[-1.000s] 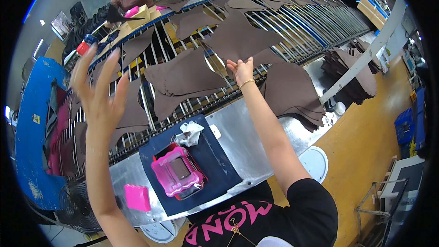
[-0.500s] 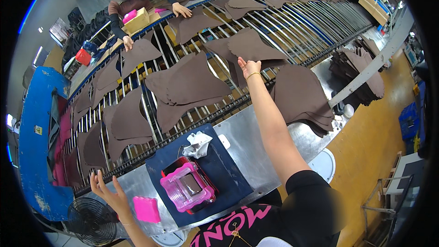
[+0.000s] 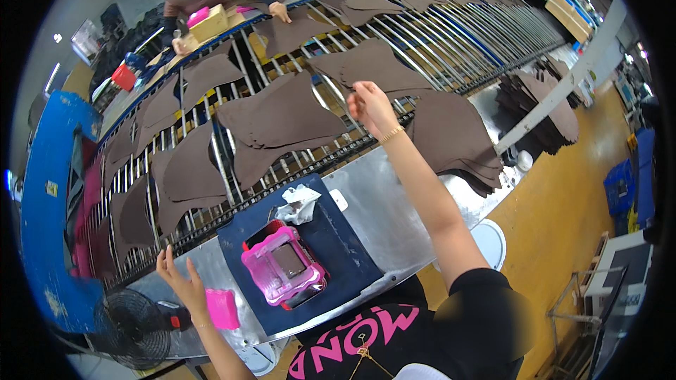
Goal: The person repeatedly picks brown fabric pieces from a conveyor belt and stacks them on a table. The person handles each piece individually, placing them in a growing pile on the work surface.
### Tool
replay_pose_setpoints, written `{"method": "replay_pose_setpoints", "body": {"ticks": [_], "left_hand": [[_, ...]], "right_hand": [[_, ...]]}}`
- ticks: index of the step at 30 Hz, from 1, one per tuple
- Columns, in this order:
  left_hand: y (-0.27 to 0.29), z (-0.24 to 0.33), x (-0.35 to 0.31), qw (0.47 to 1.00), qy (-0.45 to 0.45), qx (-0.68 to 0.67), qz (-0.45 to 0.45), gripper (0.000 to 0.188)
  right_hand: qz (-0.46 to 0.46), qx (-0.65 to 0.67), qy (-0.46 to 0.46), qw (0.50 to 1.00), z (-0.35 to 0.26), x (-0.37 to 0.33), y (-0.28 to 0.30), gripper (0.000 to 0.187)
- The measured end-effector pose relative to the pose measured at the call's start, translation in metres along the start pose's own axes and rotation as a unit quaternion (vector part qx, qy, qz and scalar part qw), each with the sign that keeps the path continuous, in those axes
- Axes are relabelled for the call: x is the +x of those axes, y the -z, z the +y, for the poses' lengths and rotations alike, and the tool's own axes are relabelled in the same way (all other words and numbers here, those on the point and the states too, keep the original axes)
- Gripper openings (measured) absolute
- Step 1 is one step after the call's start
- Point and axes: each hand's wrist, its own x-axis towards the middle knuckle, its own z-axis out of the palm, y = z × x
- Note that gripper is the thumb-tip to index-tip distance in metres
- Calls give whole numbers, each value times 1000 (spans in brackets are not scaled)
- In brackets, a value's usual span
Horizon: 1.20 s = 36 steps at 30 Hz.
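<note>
My right hand [image 3: 372, 107] is over the near edge of the slatted conveyor, its fingers loosely bent and a little apart, with nothing visible in them. It is beside a stack of dark brown cut pieces [image 3: 373, 67]; whether it touches them I cannot tell. A larger brown stack [image 3: 282, 112] lies to its left and another [image 3: 454, 134] to its right on the metal ledge. My left hand [image 3: 184, 285] is raised with fingers spread, holding nothing. Near it are a pink scalloped block [image 3: 223, 309] and a clear pink tray [image 3: 271, 278] on a dark blue mat [image 3: 345, 257].
The roller conveyor [image 3: 443, 42] carries several more brown stacks. Across it, a person has one hand on a brown piece. A crumpled white cloth [image 3: 298, 204] lies on the mat. A black fan [image 3: 132, 327] stands at lower left. A slanted pale post [image 3: 556, 88] crosses the right side.
My right hand has moved left, off the brown stack's right part, and its fingers have bent. My left hand stays spread. Across the conveyor, one of the person's hands has come off a brown piece.
</note>
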Motion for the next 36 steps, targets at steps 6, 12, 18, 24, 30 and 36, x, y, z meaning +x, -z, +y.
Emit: {"method": "replay_pose_setpoints", "body": {"ticks": [6, 12, 18, 24, 30, 36], "left_hand": [[-18, -18, 0, 963, 145, -227, -15, 34], [-48, -36, 17, 921, 236, -299, -84, 27], [-89, -81, 0, 934, 220, -280, -10, 33], [-97, -77, -6, 931, 223, -288, 8, 24], [-98, -82, -14, 983, 111, -141, 22, 24], [-89, -89, -17, 984, 135, -111, 49, 22]], "right_hand": [[7, -246, -26, 969, 30, -80, 27, 24], [89, -412, 57, 905, 64, -117, 45, 22], [101, -477, 147, 861, 85, -117, 33, 22], [88, -444, 212, 866, 91, -117, 66, 46], [118, -442, 151, 876, 95, -117, 54, 27], [107, -503, 182, 838, 90, -129, 14, 24]]}}
